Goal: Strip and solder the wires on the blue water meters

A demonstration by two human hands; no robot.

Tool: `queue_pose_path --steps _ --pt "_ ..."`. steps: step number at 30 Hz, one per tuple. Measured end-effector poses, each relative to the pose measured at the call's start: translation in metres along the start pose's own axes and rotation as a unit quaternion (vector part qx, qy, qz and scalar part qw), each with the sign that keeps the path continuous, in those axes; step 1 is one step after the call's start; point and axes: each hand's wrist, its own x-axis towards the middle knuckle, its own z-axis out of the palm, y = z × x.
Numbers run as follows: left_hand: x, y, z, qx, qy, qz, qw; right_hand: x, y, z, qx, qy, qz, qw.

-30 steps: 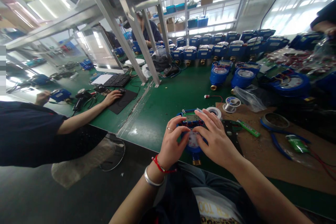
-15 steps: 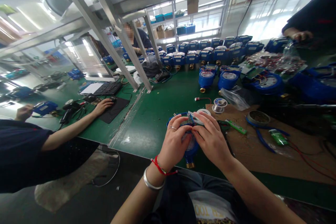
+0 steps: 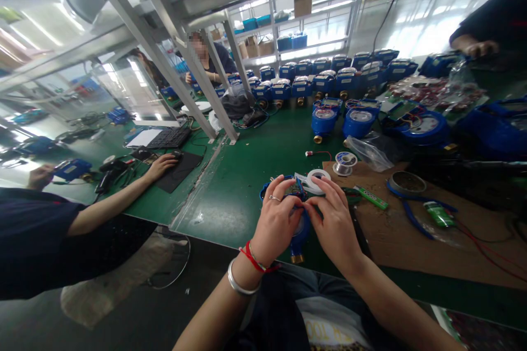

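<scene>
A blue water meter (image 3: pixel 300 237) with a brass end lies at the bench edge below my hands, its wiring compartment uncovered at the far side. My left hand (image 3: pixel 274 226) is over its left side, thumb and index finger pinched together. From the right, my right hand (image 3: pixel 335 227) meets it with another pinch, the fingertips nearly touching. Whatever is between the fingertips is too small to make out. A white ring-shaped roll (image 3: pixel 318 173) lies just beyond my right fingers, and a pale strip sits beside it.
A solder spool (image 3: pixel 345 163), a green battery (image 3: pixel 370 197) and a round tin (image 3: pixel 407 182) lie on the right. Several blue meters (image 3: pixel 323 119) stand behind. Metal shelf posts (image 3: pixel 224 115) rise at the back. On the left, a co-worker's hand (image 3: pixel 163 165) rests on a mouse.
My hands have shifted slightly, and the white roll shows more beyond my right fingers. Both pinches stay close together above the meter.
</scene>
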Motion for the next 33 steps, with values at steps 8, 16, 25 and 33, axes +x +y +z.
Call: queue_pose_path --steps 8,16,25,33 --pt "0.004 -0.005 0.001 -0.013 -0.008 0.003 1.0 -0.001 -0.006 0.008 0.075 0.012 0.066 0.995" --pt "0.004 -0.01 0.005 -0.053 0.023 0.003 0.998 0.0 -0.004 0.008 0.121 -0.005 0.149 0.981" --pt "0.006 -0.01 0.006 -0.09 0.048 -0.009 0.995 -0.057 0.056 -0.02 -0.133 -0.058 0.166 0.975" --pt "0.006 -0.011 0.005 -0.08 0.041 -0.003 0.996 -0.084 0.065 -0.021 -0.229 -0.18 0.176 0.94"
